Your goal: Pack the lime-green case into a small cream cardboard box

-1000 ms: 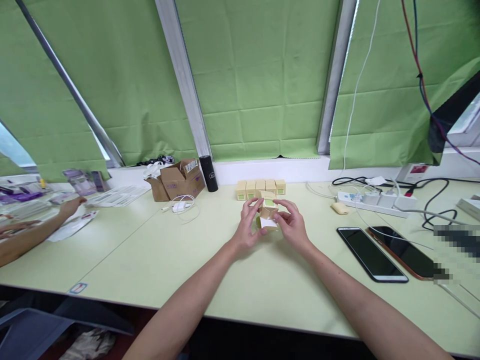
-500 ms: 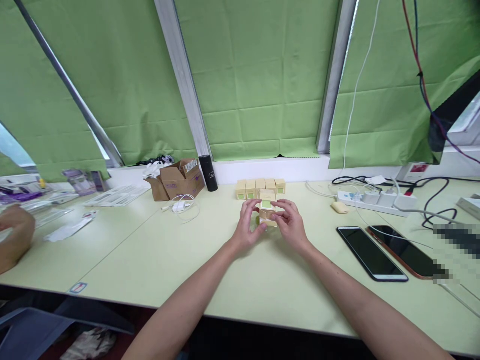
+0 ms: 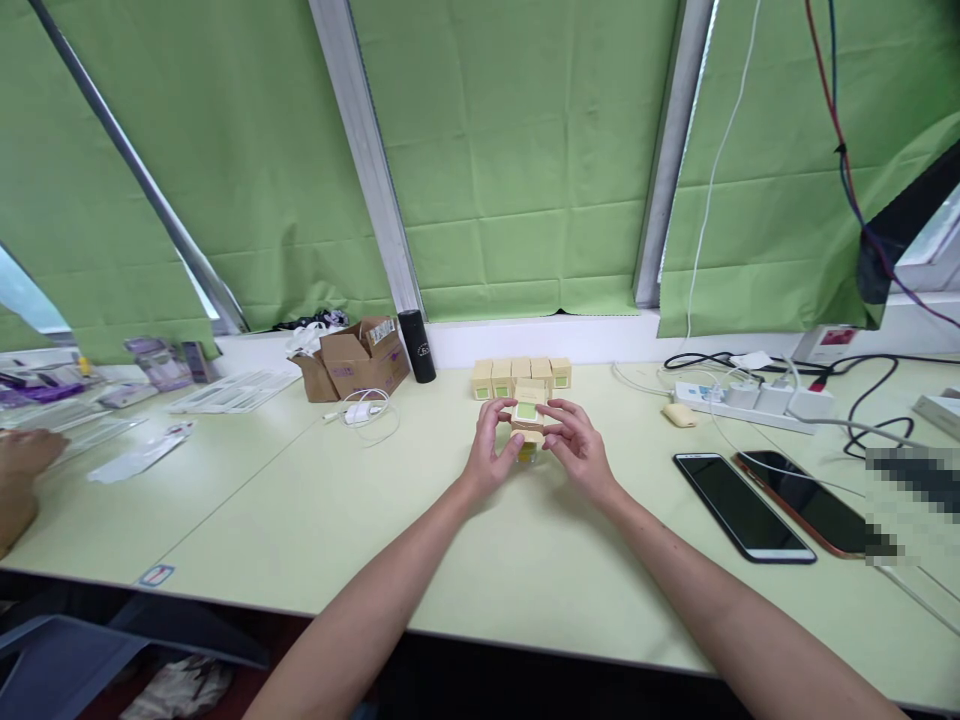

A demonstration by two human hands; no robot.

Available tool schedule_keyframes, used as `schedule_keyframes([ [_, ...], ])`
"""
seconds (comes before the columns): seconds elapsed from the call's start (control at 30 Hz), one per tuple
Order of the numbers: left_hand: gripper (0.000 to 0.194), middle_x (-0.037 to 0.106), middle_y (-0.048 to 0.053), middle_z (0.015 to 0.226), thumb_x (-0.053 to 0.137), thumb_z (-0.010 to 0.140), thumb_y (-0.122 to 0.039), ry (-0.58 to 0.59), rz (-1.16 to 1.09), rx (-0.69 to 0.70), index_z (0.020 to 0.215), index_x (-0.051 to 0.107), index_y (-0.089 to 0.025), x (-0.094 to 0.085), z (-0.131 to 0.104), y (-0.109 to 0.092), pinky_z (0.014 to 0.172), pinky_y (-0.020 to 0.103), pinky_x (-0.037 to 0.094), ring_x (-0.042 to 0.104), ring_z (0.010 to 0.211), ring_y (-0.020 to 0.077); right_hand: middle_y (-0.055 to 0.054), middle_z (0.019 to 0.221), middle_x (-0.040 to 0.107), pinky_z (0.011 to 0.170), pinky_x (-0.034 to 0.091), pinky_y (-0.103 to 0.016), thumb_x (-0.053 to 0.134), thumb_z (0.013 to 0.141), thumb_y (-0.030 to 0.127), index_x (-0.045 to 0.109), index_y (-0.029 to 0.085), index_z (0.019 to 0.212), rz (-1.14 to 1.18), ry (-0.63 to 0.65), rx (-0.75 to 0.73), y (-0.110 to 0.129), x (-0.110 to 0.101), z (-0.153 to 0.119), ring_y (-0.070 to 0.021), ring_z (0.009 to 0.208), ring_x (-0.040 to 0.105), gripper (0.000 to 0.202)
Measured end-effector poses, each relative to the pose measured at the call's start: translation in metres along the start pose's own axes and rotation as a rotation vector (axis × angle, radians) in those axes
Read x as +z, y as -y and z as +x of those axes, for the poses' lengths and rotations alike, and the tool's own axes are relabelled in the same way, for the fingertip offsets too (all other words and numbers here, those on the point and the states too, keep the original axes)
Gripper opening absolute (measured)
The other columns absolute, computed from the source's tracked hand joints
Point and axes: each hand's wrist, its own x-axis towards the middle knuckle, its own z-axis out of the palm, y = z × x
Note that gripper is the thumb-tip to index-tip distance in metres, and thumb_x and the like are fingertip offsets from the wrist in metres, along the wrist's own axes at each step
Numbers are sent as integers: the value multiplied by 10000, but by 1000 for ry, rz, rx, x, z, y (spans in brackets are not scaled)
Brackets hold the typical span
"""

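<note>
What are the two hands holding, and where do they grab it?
A small tan cardboard box with a green label, pinched by its sides between the left hand and right hand.

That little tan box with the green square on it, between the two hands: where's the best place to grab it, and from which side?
Probably by its two flat side walls, one from each flank. The small box stands upright, green label facing up, and the left hand and right hand already pinch it that way. Behind it, the row of boxes crowds the far side.

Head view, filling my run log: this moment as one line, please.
left hand: gripping small tan cardboard box with green label | right hand: same box | behind: row of matching boxes | surface: pale green table
</note>
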Motion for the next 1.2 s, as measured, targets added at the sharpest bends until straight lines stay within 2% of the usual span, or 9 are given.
schedule_keyframes([
  [0.57,431,519,121,1331,579,1006,-519,-35,0,-26,1322,489,-241,1,0,4,1048,457,487,571,1123,253,-127,1450,475,904,657,-448,743,924,510,711,303,1298,-18,13,-8,7,3,-1,-188,917,741,429],
  [1.2,404,514,116,1302,579,996,-497,-44,2,-7,1292,486,-238,1,1,3,1052,474,469,555,1140,265,-121,1441,476,892,652,-435,749,921,496,719,304,1274,-32,9,-16,8,4,-1,-178,909,737,403],
])
